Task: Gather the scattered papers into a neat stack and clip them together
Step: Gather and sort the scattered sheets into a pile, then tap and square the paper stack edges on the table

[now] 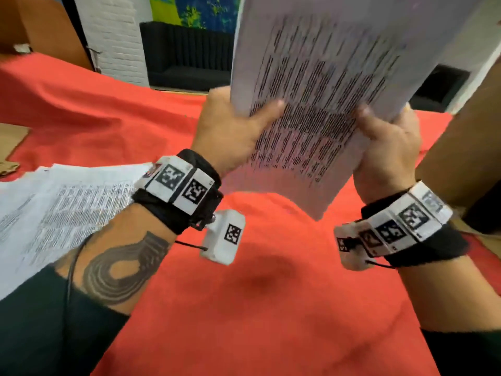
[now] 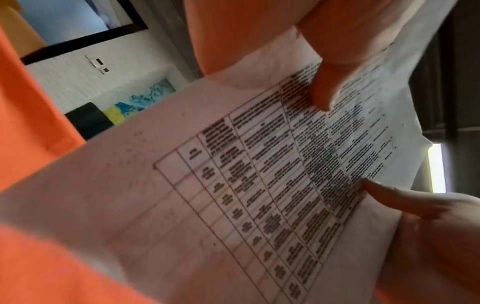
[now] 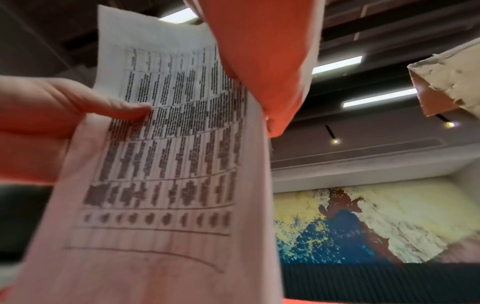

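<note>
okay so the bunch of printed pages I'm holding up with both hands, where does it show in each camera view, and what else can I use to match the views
Head: the held pages fill the upper right, left hand and right hand gripping their lower edges.
Left wrist: the pages run diagonally through the centre, table grid facing the camera.
Right wrist: they fill the left half, a thumb pressed on them.
Shared landmark: the blue-and-yellow wall painting.

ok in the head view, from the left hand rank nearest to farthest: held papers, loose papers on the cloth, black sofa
1. held papers, gripped in the left hand itself, with the right hand on their other edge.
2. loose papers, lower left on the red cloth.
3. black sofa, far back by the wall.
</note>
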`<move>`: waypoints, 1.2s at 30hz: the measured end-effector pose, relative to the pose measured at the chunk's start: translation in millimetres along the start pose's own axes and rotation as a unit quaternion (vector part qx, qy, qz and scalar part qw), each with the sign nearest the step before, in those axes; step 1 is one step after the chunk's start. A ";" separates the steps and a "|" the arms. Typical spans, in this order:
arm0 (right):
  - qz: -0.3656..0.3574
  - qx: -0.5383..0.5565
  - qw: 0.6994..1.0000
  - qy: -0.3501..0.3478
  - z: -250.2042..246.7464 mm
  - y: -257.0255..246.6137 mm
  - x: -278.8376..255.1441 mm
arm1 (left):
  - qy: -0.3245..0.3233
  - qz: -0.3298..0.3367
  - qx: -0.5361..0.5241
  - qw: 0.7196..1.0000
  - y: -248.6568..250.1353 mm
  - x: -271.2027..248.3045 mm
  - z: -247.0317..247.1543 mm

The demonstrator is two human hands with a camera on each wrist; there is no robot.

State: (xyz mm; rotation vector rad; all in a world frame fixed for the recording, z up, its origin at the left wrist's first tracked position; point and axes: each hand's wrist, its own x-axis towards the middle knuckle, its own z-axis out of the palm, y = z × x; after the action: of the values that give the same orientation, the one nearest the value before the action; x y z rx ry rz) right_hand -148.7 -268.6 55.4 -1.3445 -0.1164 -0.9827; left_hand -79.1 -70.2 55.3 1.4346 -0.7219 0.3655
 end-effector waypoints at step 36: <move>0.388 -0.421 0.689 -0.444 253.6 129.8 -147.7 | -0.234 -0.496 0.642 0.537 -54.9 -99.8 -389.3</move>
State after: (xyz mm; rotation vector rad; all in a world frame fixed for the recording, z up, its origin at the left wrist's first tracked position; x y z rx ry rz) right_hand -41.0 11.4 -58.4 -2.3417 0.2107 0.5249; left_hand -29.2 320.3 -42.0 3.1477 0.2892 -0.6203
